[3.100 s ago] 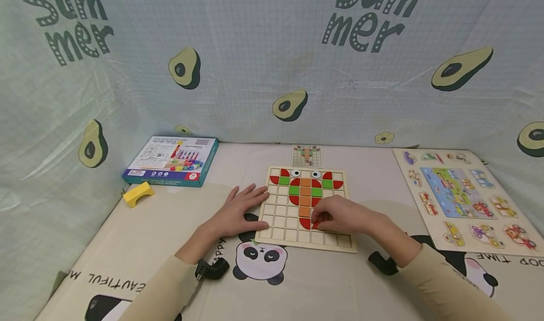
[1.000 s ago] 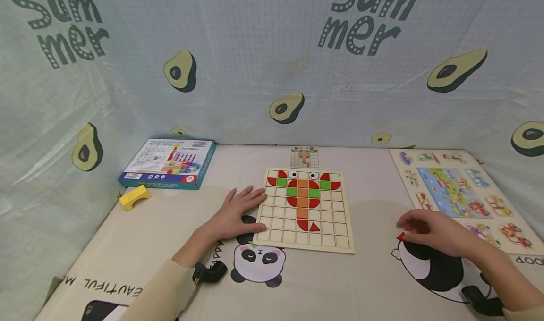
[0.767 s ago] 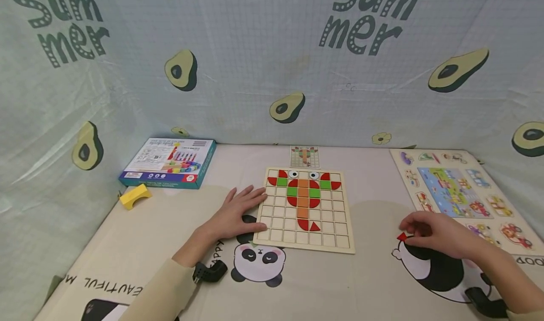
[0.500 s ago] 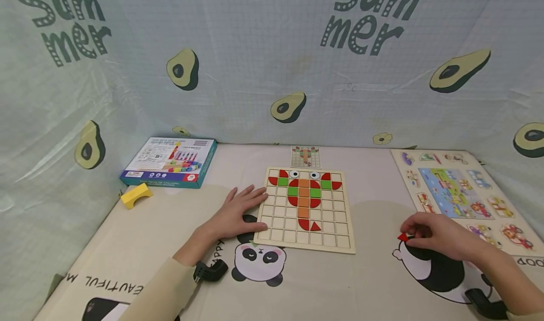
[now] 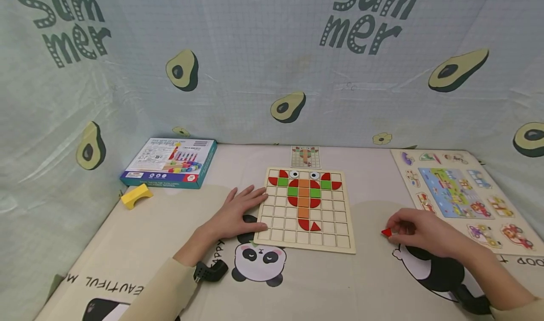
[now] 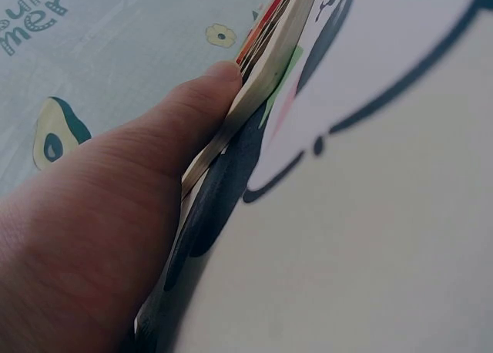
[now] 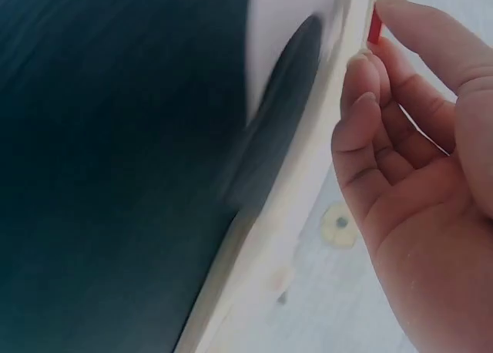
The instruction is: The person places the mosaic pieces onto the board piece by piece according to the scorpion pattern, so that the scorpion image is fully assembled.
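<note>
My left hand (image 5: 238, 213) lies with fingers spread, its fingertips and thumb on the left edge of a wooden grid board (image 5: 280, 236). In the left wrist view the thumb (image 6: 208, 99) presses the board's edge. On the board, red, green and orange tiles form a figure with two round eyes (image 5: 294, 174) at the top. A red triangle tile (image 5: 315, 226) lies near the figure's bottom, beside a red quarter-round tile (image 5: 303, 224). To the right of the board, my right hand (image 5: 425, 231) pinches another small red triangle tile (image 5: 386, 232) between thumb and fingertips.
Behind the board lies a small pattern card (image 5: 305, 156) showing a similar figure. A picture puzzle board (image 5: 442, 231) is at the right. At the left are a flat box (image 5: 170, 163) and a yellow arch block (image 5: 136, 196). A printed cloth (image 5: 314, 283) covers the table.
My right hand has left the board's lower part, uncovering the red triangle tile there, and gone right. Holding another red triangle, it has since shifted slightly left. My left hand stays put.
</note>
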The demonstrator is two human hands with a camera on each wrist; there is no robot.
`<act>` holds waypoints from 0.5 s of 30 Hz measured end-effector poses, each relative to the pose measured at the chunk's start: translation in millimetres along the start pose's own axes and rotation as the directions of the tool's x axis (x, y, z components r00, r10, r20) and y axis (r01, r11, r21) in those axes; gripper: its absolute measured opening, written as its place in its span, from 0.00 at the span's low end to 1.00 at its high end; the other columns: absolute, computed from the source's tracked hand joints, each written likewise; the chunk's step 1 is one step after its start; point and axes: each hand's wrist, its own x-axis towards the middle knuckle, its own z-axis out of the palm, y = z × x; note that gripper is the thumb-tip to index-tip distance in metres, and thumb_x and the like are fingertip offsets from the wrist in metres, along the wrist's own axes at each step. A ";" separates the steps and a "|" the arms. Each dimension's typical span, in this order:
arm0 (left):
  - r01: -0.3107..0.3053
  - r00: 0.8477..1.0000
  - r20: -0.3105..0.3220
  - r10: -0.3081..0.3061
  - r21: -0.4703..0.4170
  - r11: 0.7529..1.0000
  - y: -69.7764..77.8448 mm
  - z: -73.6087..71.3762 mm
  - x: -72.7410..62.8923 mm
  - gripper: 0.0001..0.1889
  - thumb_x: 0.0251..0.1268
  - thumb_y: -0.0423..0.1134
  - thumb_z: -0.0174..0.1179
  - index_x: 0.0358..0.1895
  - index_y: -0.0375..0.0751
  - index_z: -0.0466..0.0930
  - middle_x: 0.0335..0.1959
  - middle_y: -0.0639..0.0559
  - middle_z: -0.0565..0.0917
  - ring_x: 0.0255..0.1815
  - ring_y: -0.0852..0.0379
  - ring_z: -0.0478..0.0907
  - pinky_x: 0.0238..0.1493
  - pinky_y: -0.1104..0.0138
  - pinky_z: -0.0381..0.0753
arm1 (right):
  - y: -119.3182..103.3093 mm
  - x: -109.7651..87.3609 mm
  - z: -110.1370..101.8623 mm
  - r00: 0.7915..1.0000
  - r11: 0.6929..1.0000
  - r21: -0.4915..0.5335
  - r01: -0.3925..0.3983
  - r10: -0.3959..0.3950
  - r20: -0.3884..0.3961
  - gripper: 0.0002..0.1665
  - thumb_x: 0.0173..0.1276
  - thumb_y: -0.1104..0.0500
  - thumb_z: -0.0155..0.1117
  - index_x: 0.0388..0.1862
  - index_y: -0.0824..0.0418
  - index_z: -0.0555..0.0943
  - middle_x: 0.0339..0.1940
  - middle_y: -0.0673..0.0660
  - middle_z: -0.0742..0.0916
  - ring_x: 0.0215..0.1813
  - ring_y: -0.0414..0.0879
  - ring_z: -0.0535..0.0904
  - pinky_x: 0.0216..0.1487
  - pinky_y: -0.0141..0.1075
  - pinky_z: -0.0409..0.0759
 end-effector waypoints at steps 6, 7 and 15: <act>0.000 1.000 -0.002 0.000 -0.006 1.000 0.8 -0.5 0.3 0.44 0.62 0.62 0.66 0.77 0.46 0.65 0.79 0.51 0.61 0.82 0.45 0.45 0.75 0.40 0.33 | -20.1 18.1 7.2 0.995 0.995 0.035 0.090 -0.088 -0.046 0.10 0.65 0.62 0.74 0.42 0.53 0.82 0.32 0.41 0.79 0.33 0.36 0.74 0.31 0.30 0.76; 0.000 1.000 -0.002 0.000 -0.008 1.000 1.1 -0.6 0.2 0.44 0.62 0.62 0.66 0.77 0.46 0.65 0.79 0.51 0.61 0.82 0.45 0.45 0.75 0.40 0.33 | -24.0 21.7 8.8 0.995 0.995 0.044 0.093 -0.091 -0.044 0.10 0.65 0.62 0.74 0.42 0.54 0.82 0.33 0.42 0.79 0.33 0.36 0.74 0.31 0.30 0.76; 0.005 1.000 -0.005 -0.005 -0.016 1.000 1.4 -0.4 -0.1 0.44 0.61 0.63 0.66 0.78 0.47 0.65 0.79 0.52 0.60 0.82 0.45 0.44 0.75 0.41 0.33 | -50.6 52.5 29.0 0.995 0.993 0.074 0.093 -0.095 0.020 0.10 0.63 0.62 0.75 0.40 0.53 0.82 0.31 0.42 0.79 0.33 0.38 0.75 0.33 0.31 0.78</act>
